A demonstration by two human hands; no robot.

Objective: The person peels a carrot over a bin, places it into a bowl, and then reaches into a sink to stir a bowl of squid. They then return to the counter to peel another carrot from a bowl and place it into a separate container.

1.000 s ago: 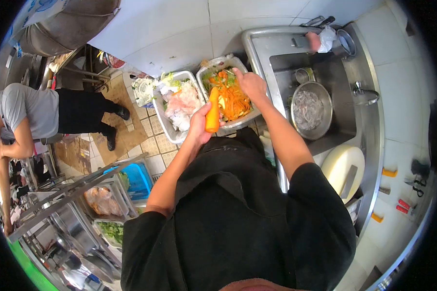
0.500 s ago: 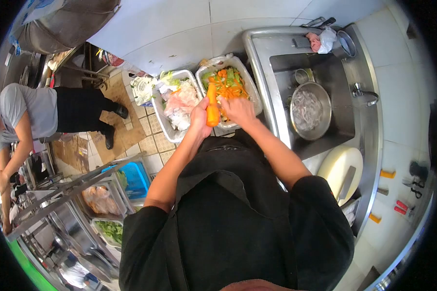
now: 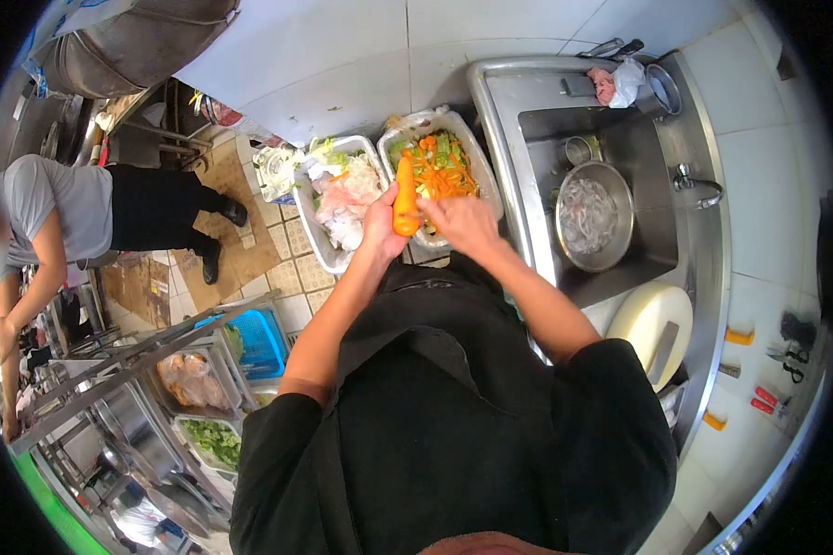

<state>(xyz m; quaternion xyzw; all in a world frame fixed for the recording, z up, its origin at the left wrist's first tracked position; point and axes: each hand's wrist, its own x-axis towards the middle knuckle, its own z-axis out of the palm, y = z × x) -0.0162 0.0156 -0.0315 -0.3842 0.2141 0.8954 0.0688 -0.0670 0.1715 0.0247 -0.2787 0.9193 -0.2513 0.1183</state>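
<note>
An orange carrot (image 3: 404, 196) is gripped by my left hand (image 3: 380, 225), its long end pointing away from me. Close against the carrot's right side, my right hand (image 3: 466, 223) has curled fingers; what they hold, if anything, is too small to name. Beyond both hands lies a white bin (image 3: 492, 191) with orange peelings and green scraps (image 3: 442, 173) in it. To its left, a second white bin (image 3: 317, 242) holds pale, pinkish and white scraps (image 3: 350, 197).
At right, a steel sink (image 3: 543, 222) contains a metal bowl (image 3: 627, 217) of pale pieces in liquid. A knife (image 3: 664, 351) rests on a round cutting board (image 3: 640, 310). Another person (image 3: 74, 213) stands at left, beyond a rack with a blue basket (image 3: 261, 340).
My right hand has moved slightly along the carrot toward me, to its near end. The carrot stays in my left hand. The camera view has shifted a little.
</note>
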